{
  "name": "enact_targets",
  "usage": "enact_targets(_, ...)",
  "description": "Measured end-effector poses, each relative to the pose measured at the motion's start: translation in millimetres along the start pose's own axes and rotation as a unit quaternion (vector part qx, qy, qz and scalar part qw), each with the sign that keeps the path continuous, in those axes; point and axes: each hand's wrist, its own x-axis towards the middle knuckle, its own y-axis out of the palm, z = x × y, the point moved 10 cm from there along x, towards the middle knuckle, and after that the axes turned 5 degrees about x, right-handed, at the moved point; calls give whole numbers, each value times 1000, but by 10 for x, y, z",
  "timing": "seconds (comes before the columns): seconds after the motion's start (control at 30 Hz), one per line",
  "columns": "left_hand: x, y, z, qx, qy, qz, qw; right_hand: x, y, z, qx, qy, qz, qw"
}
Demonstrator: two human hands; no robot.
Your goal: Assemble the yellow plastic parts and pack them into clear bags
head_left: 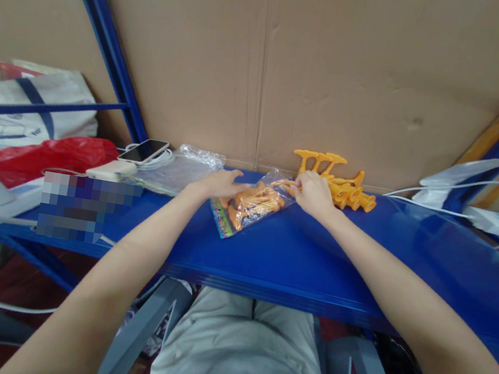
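A clear plastic bag (238, 223) with a colourful printed strip at its near end lies on the blue table. Several orange plastic T-shaped pieces (259, 201) fill it. My left hand (221, 184) rests at the bag's upper left side, thumb and fingers apart. At the bag's right end, my right hand (315, 192) has its fingers closed on an orange T-shaped piece (284, 183), which reaches into the bag. Just behind and right of that hand lies a pile of the same orange pieces (351, 194), partly hidden by it.
Flat clear plastic bags (173, 172) lie left of my left hand. Beyond them are a phone (145, 151), a white power bank (111, 170), a red plastic bag (55, 159) and cables. A cardboard wall (344, 69) closes off the back; white cables (458, 182) run on the right.
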Motion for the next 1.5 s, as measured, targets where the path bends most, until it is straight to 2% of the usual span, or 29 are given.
enact_targets(0.1, 26, -78, 68, -31, -8, -41, 999, -25, 49, -149, 25, 79, 27, 996)
enact_targets(0.23, 70, 23, 183, -124, -42, -16, 991, -48, 285, -253, 103, 127, 115, 980)
enact_targets(0.33, 102, 150, 211, -200, -65, -1, 978, -68, 463, -275, 211, 150, 158, 953)
enact_targets(0.43, 124, 238, 194, -286, -70, -1, 956, -99, 545, -331, 313, 204, 143, 916)
enact_targets(0.57, 113, 367, 197, -377, -92, 38, 921, -155, 590, -363, 442, 275, 98, 848)
enact_targets(0.7, 89, 474, 238, -419, -138, 82, 894, -176, 622, -349, 597, 311, 49, 738)
enact_targets(0.77, 97, 476, 262, -432, -156, 71, 886, -172, 640, -344, 649, 316, 33, 691)
enact_targets(0.87, 138, 457, 237, -475, -149, 38, 867, -156, 672, -315, 694, 307, 37, 650)
enact_targets(0.97, 185, 504, 177, -533, -128, 33, 835, -165, 707, -312, 703, 308, 39, 639)
enact_targets(1.03, 214, 545, 166, -554, -120, 36, 823, -177, 735, -312, 692, 313, 46, 649)
enact_targets(1.13, 249, 580, 204, -557, -121, 30, 821, -189, 768, -318, 667, 319, 55, 671)
enact_targets(1.23, 254, 583, 267, -558, -140, 8, 818, -201, 785, -360, 653, 331, 44, 680)
enact_targets(1.33, 232, 570, 284, -568, -150, -10, 809, -210, 800, -381, 652, 335, 41, 679)
enact_targets(1.5, 201, 547, 247, -585, -124, 4, 802, -202, 808, -334, 670, 308, 66, 672)
